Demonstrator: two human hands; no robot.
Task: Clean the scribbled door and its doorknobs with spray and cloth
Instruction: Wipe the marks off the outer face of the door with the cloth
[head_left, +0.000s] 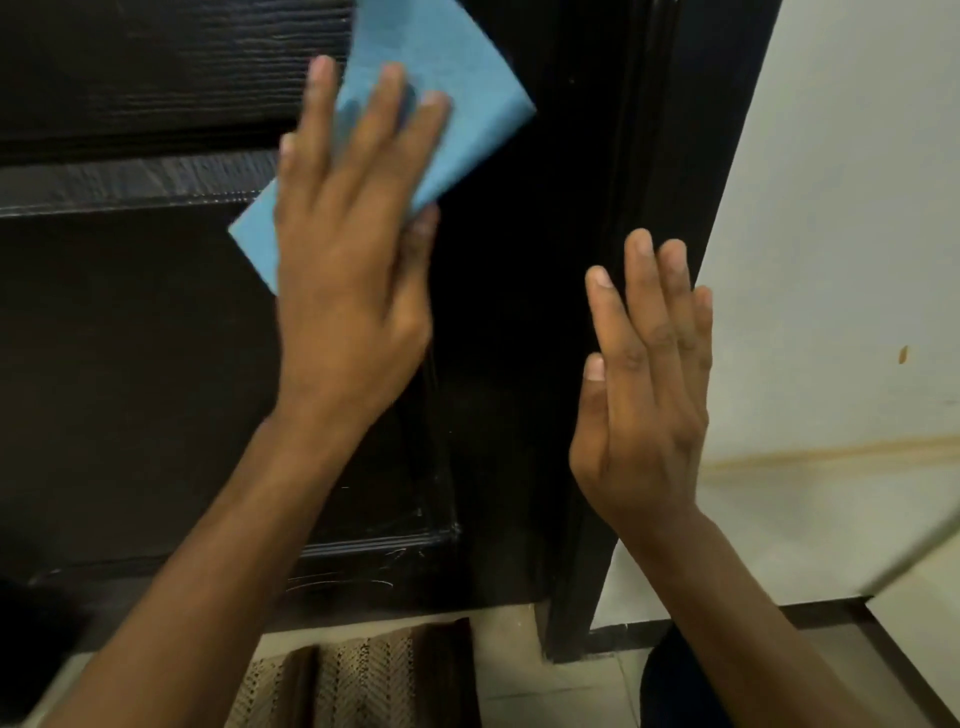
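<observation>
Door (130, 338) fills the left and middle of the view, dark brown and panelled, its long axis upright and its hinge or latch edge running down to the floor at the right. Faint pale scribbles (363, 574) show near its bottom rail. A folded blue cloth (457, 104) lies flat on the door, its long axis slanting from lower left to upper right. The left hand (353, 270) presses it there with fingers straight and spread, pointing upward. The right hand (644, 415) rests flat against the dark door frame (613, 156), fingers straight and close together, holding nothing. A cream wall (841, 208) stands beside it; a patterned mat (363, 675) lies below.
</observation>
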